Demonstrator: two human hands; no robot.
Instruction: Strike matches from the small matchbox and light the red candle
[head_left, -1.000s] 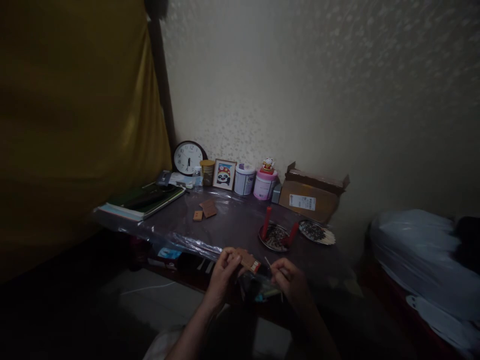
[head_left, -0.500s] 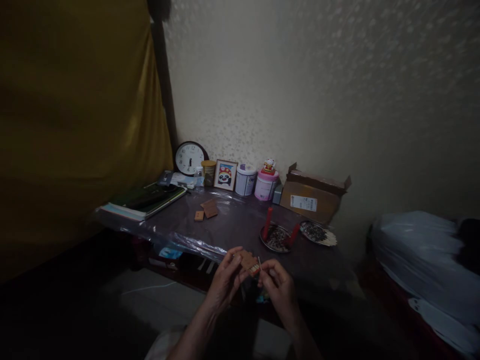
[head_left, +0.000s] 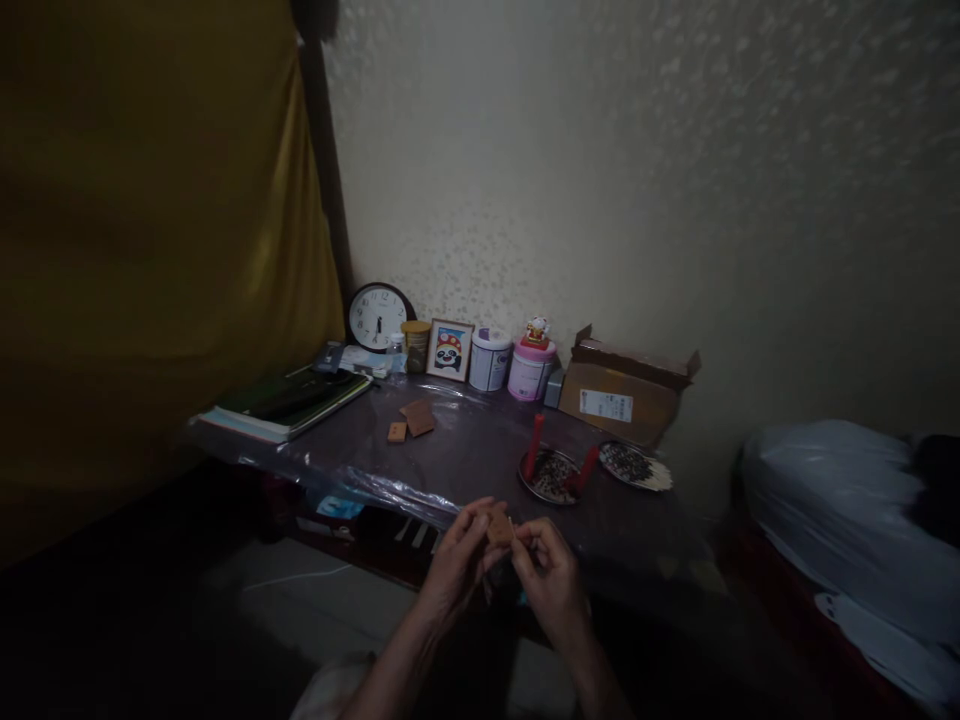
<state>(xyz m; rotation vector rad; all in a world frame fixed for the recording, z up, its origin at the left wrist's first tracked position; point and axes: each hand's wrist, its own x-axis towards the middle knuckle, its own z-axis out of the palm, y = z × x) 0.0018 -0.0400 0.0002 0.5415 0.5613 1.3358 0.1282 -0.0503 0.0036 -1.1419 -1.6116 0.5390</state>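
Note:
My left hand is closed on a small brown piece, flat-faced and like wood or thick card, held in front of the table edge. At its right side the thumb and fingers of my right hand are pinched together. A sliver of a thin pale stick shows between them; most of it is hidden. Farther back on the table lie a small brown square with dark marks and larger flat brown pieces.
On the dark plastic-covered table, a plate bears two red candles, one upright, one leaning. Right of it is a plate of dark seeds. Behind stand a clock, a framed panda picture, tins and a cardboard box.
My right hand has moved slightly left, closer against the brown piece. The piece has turned, so the row of pale strips and red edge seen earlier no longer shows.

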